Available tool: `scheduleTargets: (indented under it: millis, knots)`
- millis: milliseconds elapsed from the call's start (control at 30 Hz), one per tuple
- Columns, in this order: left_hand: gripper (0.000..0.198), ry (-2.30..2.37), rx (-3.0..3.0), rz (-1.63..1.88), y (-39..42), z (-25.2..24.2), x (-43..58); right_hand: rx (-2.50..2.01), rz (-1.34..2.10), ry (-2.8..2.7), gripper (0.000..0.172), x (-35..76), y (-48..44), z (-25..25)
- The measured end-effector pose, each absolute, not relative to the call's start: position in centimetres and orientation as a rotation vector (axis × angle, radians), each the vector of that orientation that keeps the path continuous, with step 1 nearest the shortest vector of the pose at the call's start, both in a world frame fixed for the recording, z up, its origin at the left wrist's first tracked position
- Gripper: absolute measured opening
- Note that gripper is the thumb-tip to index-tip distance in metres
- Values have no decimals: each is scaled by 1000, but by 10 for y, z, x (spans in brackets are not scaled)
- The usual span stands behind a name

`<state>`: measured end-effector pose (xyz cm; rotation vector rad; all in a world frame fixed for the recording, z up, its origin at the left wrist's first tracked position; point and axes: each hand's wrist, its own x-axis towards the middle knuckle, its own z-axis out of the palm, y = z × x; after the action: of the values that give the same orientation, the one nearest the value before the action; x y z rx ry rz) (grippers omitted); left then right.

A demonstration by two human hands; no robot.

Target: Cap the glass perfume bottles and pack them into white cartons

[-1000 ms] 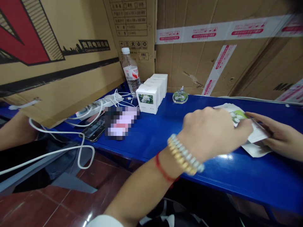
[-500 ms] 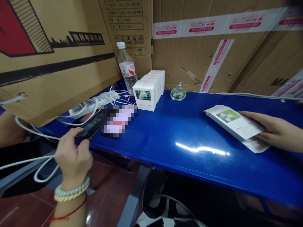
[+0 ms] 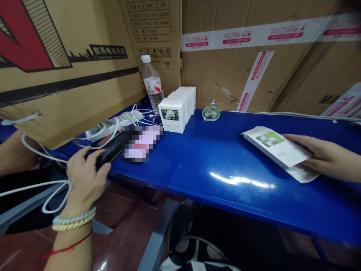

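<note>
My left hand, with bracelets at the wrist, has its fingers spread at the near edge of a dark phone. Beside that phone lies a second phone with a pink, blurred screen. At the right, my right hand grips a white flattened carton with a flower picture, held low over the blue table. A row of white boxes stands at the back, and a round glass bottle sits to their right.
Behind the boxes stands a water bottle. A white power strip with cables lies at the left. Large cardboard sheets wall the back and left side. Another person's arm shows at the far left.
My left hand has spread its fingers more and shifted slightly at the dark phone. The view has tilted a little. My right hand still holds the carton in nearly the same place.
</note>
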<state>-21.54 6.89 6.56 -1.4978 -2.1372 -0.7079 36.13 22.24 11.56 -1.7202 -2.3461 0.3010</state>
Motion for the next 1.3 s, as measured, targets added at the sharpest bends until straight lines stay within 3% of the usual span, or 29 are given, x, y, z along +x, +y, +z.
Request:
scheduleTargets:
  millis: [100,233,400,600,833,1300]
  knots:
    - [56,-2171,-1457,-725,72,66,-217,-1726,267,-2387,79,358,220,119]
    - [46,-2243,-1416,-715,77,64,-220,-1706,245,-2418,76,357,217,121]
    - [58,-2216,-1388,-737,78,63,-222,-1672,276,-2412,72,362,216,119]
    - [51,-2214,-1418,-694,77,61,-221,-1708,289,-2441,76,362,216,119]
    - [61,-2245,-1411,-687,77,61,-219,-1684,226,-2446,73,361,216,119]
    - [49,-2226,-1576,-605,82,76,-220,-1769,275,-2403,81,358,215,120]
